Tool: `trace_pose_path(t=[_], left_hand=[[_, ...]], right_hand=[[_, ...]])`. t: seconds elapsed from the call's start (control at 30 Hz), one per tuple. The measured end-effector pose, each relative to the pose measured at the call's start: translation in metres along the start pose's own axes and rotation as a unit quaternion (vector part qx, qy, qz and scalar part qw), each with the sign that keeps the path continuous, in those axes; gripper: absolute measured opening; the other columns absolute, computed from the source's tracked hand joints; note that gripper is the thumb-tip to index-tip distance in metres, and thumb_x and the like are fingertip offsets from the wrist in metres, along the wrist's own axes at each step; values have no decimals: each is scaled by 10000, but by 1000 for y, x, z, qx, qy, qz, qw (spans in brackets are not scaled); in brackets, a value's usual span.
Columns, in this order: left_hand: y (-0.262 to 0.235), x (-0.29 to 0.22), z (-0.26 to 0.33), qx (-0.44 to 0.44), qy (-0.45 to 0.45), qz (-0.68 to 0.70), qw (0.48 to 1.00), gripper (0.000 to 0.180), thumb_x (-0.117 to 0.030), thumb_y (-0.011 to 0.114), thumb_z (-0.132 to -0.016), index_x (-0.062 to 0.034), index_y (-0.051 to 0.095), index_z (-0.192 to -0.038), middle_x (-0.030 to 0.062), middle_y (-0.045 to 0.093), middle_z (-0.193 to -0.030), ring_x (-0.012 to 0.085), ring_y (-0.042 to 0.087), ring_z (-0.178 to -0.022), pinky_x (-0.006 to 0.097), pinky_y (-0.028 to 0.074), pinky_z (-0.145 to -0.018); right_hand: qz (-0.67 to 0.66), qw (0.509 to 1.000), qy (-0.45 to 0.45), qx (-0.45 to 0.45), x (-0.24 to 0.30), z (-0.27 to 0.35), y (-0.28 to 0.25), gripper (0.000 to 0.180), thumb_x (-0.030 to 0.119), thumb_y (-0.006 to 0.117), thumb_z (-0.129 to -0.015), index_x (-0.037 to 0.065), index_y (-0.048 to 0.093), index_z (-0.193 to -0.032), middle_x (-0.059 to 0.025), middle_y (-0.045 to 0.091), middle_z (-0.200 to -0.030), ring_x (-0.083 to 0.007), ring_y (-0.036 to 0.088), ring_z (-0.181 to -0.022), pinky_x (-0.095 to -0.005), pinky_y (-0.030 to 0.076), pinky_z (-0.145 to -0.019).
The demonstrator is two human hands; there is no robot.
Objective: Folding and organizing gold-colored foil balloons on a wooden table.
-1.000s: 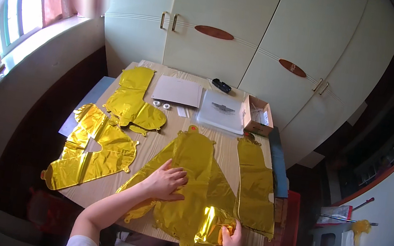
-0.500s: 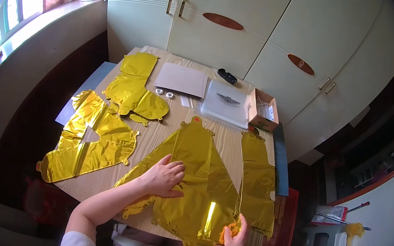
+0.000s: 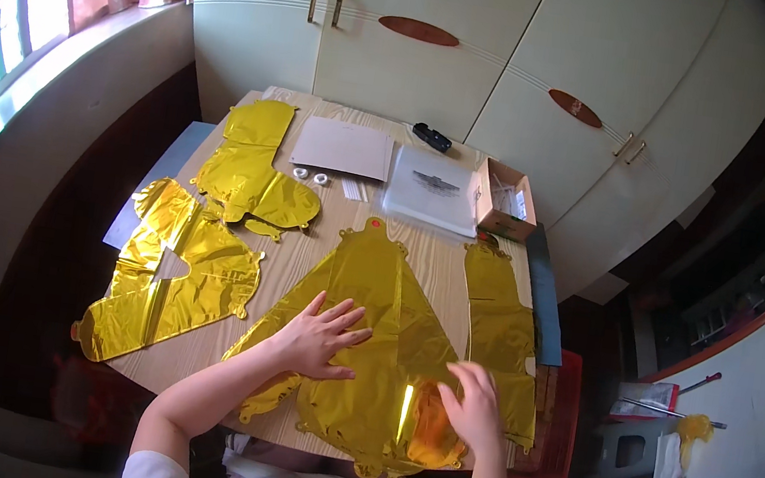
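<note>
Where the table [image 3: 440, 279] is read as a dial with me at six o'clock, the head view lists as follows.

Item: large gold foil sheet [image 3: 385, 357], one, lying flat, red dot at its narrow top; it runs from the dial's centre down to six o'clock, its lower edge at the table's near side.

Item: my left hand [image 3: 319, 340], just below centre toward six; palm down on the sheet, fingers spread, unclosed.

Item: my right hand [image 3: 474, 410], at four o'clock, over the sheet's right border; fingers loosely bent and parted, closed on nothing. Whether the fingertips touch the foil, I cannot tell.

Item: orange patch [image 3: 436, 428], at five o'clock, just beside my right hand; separate piece or part of the sheet, I cannot tell.

Further foils, gold: boot-shaped piece [image 3: 259, 178], between ten and eleven; creased angular piece [image 3: 213, 276], near nine; long narrow piece [image 3: 499, 329], between three and four.

Sundries: grey-brown card [image 3: 343, 147], twelve; white strips [image 3: 355, 190], just below it; two small white rings [image 3: 320, 179], eleven; clear sleeves [image 3: 432, 202] with a dark winged print, one; black object [image 3: 431, 136], beyond them; open cardboard box [image 3: 505, 225], two.
</note>
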State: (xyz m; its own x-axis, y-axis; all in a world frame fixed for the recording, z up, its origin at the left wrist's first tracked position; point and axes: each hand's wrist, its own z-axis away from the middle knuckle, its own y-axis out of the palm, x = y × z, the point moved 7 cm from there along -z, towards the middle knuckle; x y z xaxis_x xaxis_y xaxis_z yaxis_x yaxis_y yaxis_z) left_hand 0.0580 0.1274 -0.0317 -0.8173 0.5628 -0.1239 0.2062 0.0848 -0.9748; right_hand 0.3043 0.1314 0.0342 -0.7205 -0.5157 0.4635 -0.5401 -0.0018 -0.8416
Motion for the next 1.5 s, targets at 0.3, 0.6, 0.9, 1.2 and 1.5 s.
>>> trace_pose_path(t=[0.3, 0.6, 0.9, 1.2, 1.5], left_hand=[[6, 4, -6, 45, -21, -18, 999, 676, -624, 372, -887, -277, 314, -1463, 95, 276, -1524, 368, 185, -1418, 637, 97, -1105], [8, 7, -5, 52, -30, -32, 998, 650, -628, 355, -893, -323, 301, -1463, 64, 260, -1534, 423, 144, -1413, 642, 100, -1104], [5, 6, -5, 61, -31, -30, 997, 711, -699, 355, -862, -329, 294, -1466, 66, 248, -1539, 437, 133, -1410, 641, 100, -1103], [3, 6, -5, 63, -35, -26, 997, 714, -708, 363, -853, -339, 302, -1461, 65, 248, -1538, 434, 134, -1410, 637, 95, -1106], [5, 6, -4, 48, -32, -31, 998, 725, -712, 371, -848, -328, 309, -1460, 69, 257, -1534, 439, 155, -1403, 640, 99, -1104]], right_hand=[[70, 989, 40, 125, -56, -110, 77, 455, 367, 738, -753, 76, 610, -1078, -135, 571, -1071, -308, 534, -1076, -397, 439, -924], [76, 970, 87, 213, -63, -125, 88, 487, 447, 762, -693, 61, 657, -972, -144, 579, -1105, -285, 534, -1091, -369, 420, -944], [-23, 931, 108, 349, -61, -98, 87, 583, 456, 701, -768, -55, 639, -1040, -236, 629, -1062, -275, 626, -957, -367, 499, -823], [-147, 973, -89, 152, -14, -82, 86, 402, 374, 646, -838, 23, 623, -1034, -125, 609, -1068, -247, 603, -955, -342, 477, -860], [-32, 975, -199, 91, -25, -73, 86, 385, 158, 615, -822, 72, 575, -1195, -130, 574, -1241, -312, 530, -1165, -423, 429, -987]])
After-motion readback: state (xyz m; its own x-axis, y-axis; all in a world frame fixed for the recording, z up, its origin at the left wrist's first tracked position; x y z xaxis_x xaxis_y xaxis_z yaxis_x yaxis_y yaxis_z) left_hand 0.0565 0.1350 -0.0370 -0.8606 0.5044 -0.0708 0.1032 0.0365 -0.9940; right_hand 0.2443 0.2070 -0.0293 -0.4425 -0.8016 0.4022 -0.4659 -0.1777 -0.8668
